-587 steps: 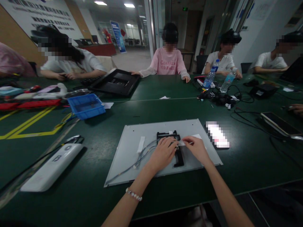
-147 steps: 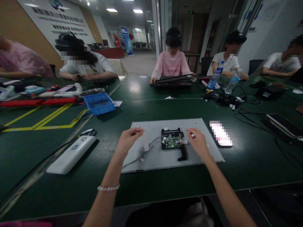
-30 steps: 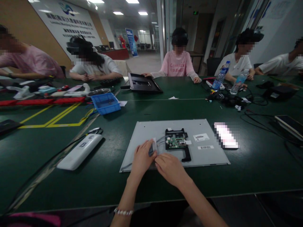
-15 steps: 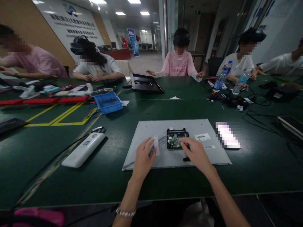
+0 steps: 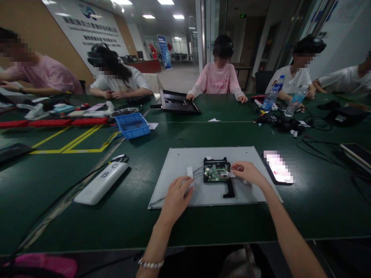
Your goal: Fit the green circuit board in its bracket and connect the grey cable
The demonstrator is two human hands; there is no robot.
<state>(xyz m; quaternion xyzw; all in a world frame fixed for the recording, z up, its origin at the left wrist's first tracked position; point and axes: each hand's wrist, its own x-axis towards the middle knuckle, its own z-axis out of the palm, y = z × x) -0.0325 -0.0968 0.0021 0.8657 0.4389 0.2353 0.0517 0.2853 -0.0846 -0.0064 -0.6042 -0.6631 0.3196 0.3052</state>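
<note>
A pale flat panel (image 5: 176, 166) lies on the table in front of me. At its middle sits a green circuit board (image 5: 214, 174) in a black plastic frame (image 5: 229, 190), with thin grey wires running left to a strip of white tape (image 5: 189, 172). My left hand (image 5: 177, 195) rests on the panel's left part at the tape, fingers loosely curved and apart, gripping nothing visible. At the frame's right edge, my right hand (image 5: 246, 172) has thumb and fingertips pinched together. A small whitish piece shows under these fingertips; what they hold is unclear.
A white power bank (image 5: 101, 183) with a black cable lies left, and a lit phone (image 5: 278, 168) lies right of the panel. Farther off are a blue basket (image 5: 133, 126), a black monitor casing (image 5: 179, 103) and bottles (image 5: 295, 101). Several people sit across the table.
My right hand has moved from over the circuit board to the frame's right side, uncovering the frame's lower arm. My left hand has shifted slightly down. The person opposite has lowered both hands.
</note>
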